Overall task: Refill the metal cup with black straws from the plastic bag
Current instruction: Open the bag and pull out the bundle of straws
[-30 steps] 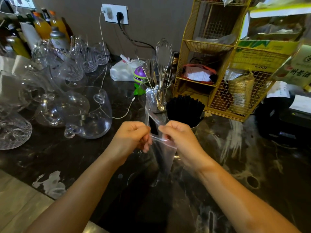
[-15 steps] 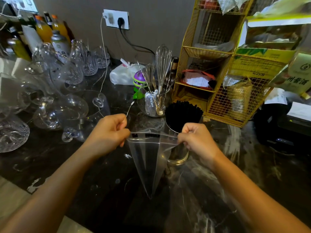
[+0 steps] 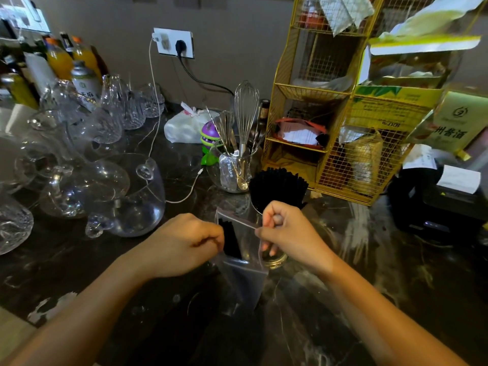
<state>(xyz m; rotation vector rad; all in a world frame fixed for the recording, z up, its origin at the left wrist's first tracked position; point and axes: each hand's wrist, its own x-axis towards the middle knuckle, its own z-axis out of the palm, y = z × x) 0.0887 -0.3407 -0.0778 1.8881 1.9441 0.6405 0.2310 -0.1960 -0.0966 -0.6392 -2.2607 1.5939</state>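
Observation:
A clear plastic bag [image 3: 244,276] hangs between my two hands over the dark counter. My left hand [image 3: 184,244] pinches its left edge and my right hand [image 3: 287,233] pinches its right edge near the top. A few black straws [image 3: 232,241] show inside the bag, close to my left hand. Right behind my right hand stands the metal cup [image 3: 276,260], mostly hidden, with a thick fan of black straws [image 3: 278,186] sticking up out of it.
A glass jar of utensils with a whisk [image 3: 235,167] stands just behind the cup. Glass jugs and pitchers [image 3: 126,196] crowd the left. A yellow wire rack [image 3: 330,114] rises at the right, with a black device [image 3: 435,202] beside it. Bottles [image 3: 60,59] line the back left.
My hands spread the bag wide half a second ago, then came back together. The bag now hangs narrower and closer to the cup, with straws visible inside.

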